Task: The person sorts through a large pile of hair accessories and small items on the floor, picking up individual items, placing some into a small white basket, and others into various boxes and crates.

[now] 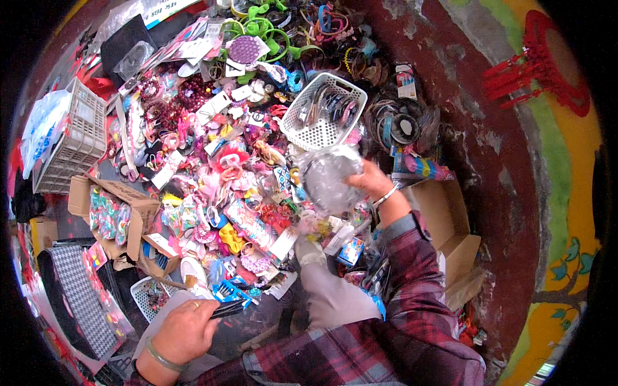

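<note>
My right hand (372, 183) is raised over the right side of a large heap of hair accessories (232, 174). Its fingers pinch the edge of a crumpled clear plastic bag (330, 179), whose round grey contents I cannot make out. Just beyond it stands a white perforated basket (296, 126) with several headbands inside. Low at the left, my left hand (183, 330) is closed around a bunch of thin black strips (230, 309), their kind unclear. Blue-carded small goods (226, 291) lie right by those strips.
Grey crates (77, 138) and an opened cardboard box (145, 215) with wrapped pieces stand left. Another open cardboard box (444, 209) sits beside my right arm. Near my left hand is a small white basket (140, 300). Green headbands (261, 29) lie at the far edge.
</note>
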`<state>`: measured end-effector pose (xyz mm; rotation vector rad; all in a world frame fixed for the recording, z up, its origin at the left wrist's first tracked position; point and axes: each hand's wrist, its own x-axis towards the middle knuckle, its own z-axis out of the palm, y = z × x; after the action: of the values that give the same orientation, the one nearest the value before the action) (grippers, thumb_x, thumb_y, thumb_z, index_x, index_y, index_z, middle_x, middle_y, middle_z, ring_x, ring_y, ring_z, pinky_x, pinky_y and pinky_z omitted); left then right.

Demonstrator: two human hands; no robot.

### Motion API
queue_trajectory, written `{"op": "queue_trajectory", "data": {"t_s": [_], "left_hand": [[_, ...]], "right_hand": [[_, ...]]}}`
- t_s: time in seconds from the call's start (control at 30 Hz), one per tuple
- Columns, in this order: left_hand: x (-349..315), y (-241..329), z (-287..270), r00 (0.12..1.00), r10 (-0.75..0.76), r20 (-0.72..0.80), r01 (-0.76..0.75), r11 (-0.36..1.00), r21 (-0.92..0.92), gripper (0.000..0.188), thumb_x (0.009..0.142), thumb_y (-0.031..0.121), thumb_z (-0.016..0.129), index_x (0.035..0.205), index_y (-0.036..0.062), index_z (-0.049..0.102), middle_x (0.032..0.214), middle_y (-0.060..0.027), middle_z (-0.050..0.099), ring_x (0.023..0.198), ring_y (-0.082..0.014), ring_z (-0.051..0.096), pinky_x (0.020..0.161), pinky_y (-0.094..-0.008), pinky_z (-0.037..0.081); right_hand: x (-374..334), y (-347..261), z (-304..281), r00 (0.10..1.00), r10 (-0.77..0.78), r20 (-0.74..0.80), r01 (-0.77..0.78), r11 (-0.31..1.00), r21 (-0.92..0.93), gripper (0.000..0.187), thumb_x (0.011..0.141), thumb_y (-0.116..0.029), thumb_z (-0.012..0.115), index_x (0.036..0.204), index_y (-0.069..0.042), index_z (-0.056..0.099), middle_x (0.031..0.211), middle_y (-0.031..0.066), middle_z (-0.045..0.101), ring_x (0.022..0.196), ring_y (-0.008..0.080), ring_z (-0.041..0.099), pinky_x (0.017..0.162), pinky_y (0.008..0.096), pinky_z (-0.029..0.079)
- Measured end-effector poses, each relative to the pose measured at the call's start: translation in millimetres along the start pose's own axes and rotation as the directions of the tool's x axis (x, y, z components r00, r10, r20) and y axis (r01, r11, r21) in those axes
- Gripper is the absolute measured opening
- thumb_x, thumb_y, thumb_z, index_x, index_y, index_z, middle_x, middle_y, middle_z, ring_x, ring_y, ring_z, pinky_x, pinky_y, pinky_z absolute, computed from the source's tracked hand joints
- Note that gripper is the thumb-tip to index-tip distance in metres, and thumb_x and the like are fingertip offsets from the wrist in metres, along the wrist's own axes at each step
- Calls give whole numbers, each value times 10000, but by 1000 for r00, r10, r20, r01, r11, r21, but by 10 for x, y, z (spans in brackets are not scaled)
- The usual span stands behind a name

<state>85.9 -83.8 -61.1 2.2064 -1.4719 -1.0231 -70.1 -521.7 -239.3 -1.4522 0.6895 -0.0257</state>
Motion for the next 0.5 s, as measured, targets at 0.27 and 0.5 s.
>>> {"op": "queue_trajectory", "data": {"t_s": [0.27, 0.5], "left_hand": [[42, 7, 42, 1000, -10, -16, 9, 1000, -24, 290, 747, 98, 620, 1014, 16, 541, 886, -187, 598, 842, -352, 578, 752, -418, 458], [110, 22, 32, 1000, 3, 9, -3, 1000, -9, 314, 739, 87, 630, 1030, 9, 539, 908, -186, 600, 863, -348, 576, 765, -408, 458]], "right_hand": [[931, -711, -1613, 901, -284, -329, 343, 930, 136, 317, 691, -166, 719, 960, -24, 632, 913, 92, 646, 817, 218, 602, 730, 399, 472], [1244, -876, -2546, 403, -241, -883, 181, 967, -182, 359, 716, -208, 665, 1029, -46, 597, 996, 152, 623, 804, 268, 606, 602, 416, 481]]}}
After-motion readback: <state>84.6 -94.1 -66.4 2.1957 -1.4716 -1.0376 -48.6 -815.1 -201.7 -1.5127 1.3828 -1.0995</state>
